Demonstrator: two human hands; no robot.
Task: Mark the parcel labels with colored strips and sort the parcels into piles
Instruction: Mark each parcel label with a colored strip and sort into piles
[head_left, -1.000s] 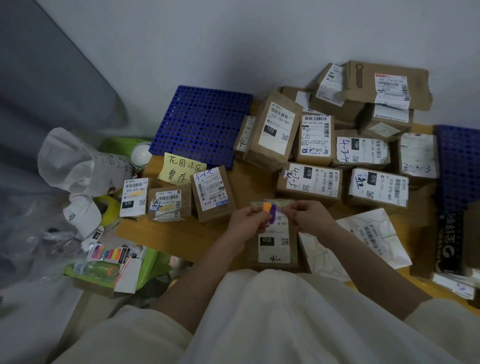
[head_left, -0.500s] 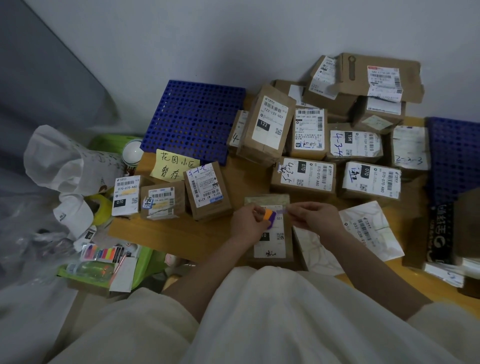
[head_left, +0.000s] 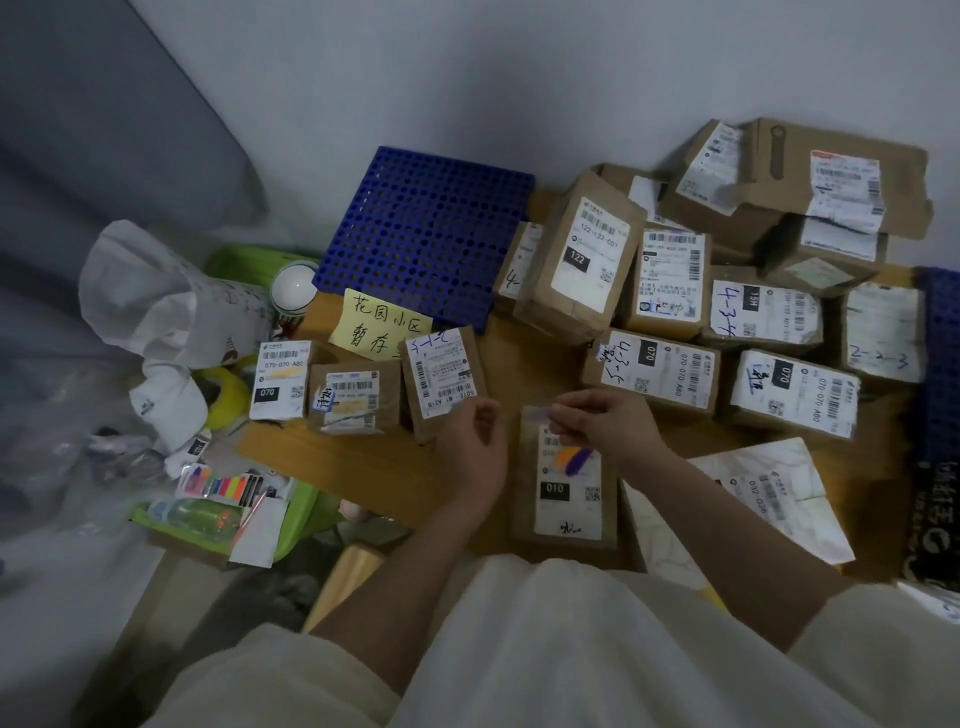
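Between my two hands, one parcel (head_left: 563, 483) lies flat on the desk (head_left: 374, 462), long axis toward me, label up, bearing two strips, orange (head_left: 566, 456) and purple (head_left: 579, 461). My right hand (head_left: 605, 423) pinches a third purple strip (head_left: 540, 414); my left hand (head_left: 480, 441) hovers loosely curled, empty.

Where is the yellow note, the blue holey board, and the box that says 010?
yellow note (head_left: 382, 326), head view, middle of the paper.
blue holey board (head_left: 426, 228), head view, centre of its grid.
010 box (head_left: 563, 499), head view, on its white label.
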